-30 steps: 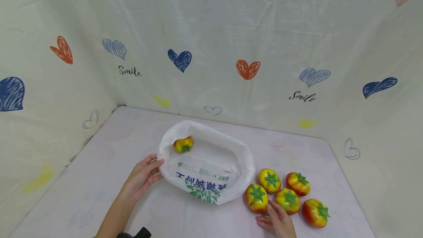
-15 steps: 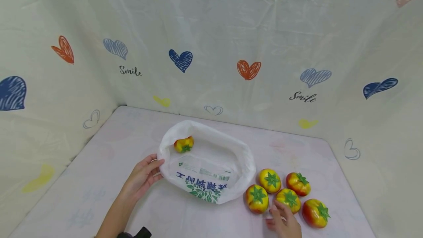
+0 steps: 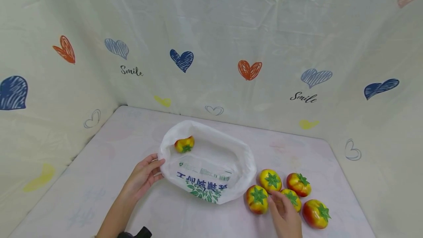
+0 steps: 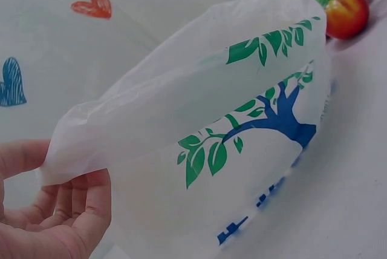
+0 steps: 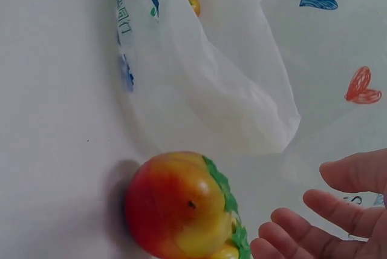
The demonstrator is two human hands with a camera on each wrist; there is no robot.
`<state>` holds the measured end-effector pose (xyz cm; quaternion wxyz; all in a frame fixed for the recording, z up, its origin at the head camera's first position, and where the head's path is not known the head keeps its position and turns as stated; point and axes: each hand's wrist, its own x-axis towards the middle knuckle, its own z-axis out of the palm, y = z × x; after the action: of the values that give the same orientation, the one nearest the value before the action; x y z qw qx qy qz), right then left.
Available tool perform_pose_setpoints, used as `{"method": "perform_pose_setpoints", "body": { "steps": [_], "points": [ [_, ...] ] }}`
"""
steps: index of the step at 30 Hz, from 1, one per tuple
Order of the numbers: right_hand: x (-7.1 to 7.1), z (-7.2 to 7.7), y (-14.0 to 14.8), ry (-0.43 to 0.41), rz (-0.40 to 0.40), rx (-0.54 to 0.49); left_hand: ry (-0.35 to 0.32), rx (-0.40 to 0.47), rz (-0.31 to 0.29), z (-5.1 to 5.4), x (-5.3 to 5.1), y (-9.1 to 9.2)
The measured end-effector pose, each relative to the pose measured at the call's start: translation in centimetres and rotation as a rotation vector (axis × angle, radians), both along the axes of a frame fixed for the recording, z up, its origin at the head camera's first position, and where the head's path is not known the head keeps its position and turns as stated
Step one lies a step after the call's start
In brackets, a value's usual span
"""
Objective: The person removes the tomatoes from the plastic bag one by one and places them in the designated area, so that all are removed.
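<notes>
A white plastic bag (image 3: pixel 248 164) with green leaf print stands on the table, its mouth spread wide and its rim folded over. My left hand (image 3: pixel 143 175) pinches the bag's left rim between thumb and fingers, as the left wrist view shows too. One yellow-red persimmon (image 3: pixel 185 145) lies inside the bag. Right of the bag sit several more persimmons with green calyxes. Over this group is my right hand (image 3: pixel 286 214), between the nearest-left persimmon (image 3: pixel 257 201) and a partly hidden persimmon (image 3: pixel 294 199). In the right wrist view its fingers are spread, with nothing between them.
Behind and beside the table (image 3: pixel 109 146) hangs a pale curtain (image 3: pixel 211 28) with printed hearts. A black object (image 3: pixel 142 233) shows at the bottom edge near my left forearm. Another persimmon (image 3: pixel 316 214) lies at the far right of the group.
My right hand has drawn away from the nearest-left persimmon, moved right, then forward over the persimmon beside it. The left hand and bag hold still.
</notes>
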<state>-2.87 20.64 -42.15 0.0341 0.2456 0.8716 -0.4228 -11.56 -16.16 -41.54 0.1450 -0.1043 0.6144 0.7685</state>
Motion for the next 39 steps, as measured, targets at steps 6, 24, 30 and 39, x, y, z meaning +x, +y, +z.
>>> {"method": "perform_pose_setpoints", "body": {
  "steps": [6, 24, 30, 39],
  "points": [
    [-0.6, 1.3, -1.4, 0.118, 0.066, 0.005, -0.006, -0.010, 0.011, -0.1, 0.0, 0.0],
    [-3.6, 2.8, -6.9, 0.351, 0.351, -0.048, 0.020, 0.006, -0.001, 0.1, 0.1, -0.1],
    [-4.5, 3.4, -8.2, 0.412, 0.445, -0.062, 0.009, 0.025, 0.002, 0.1, 0.1, -0.1],
    [-5.8, 4.6, -9.6, 0.431, 0.557, -0.092, 0.006, 0.006, 0.005, 0.1, 0.0, -0.1]
  ]
}}
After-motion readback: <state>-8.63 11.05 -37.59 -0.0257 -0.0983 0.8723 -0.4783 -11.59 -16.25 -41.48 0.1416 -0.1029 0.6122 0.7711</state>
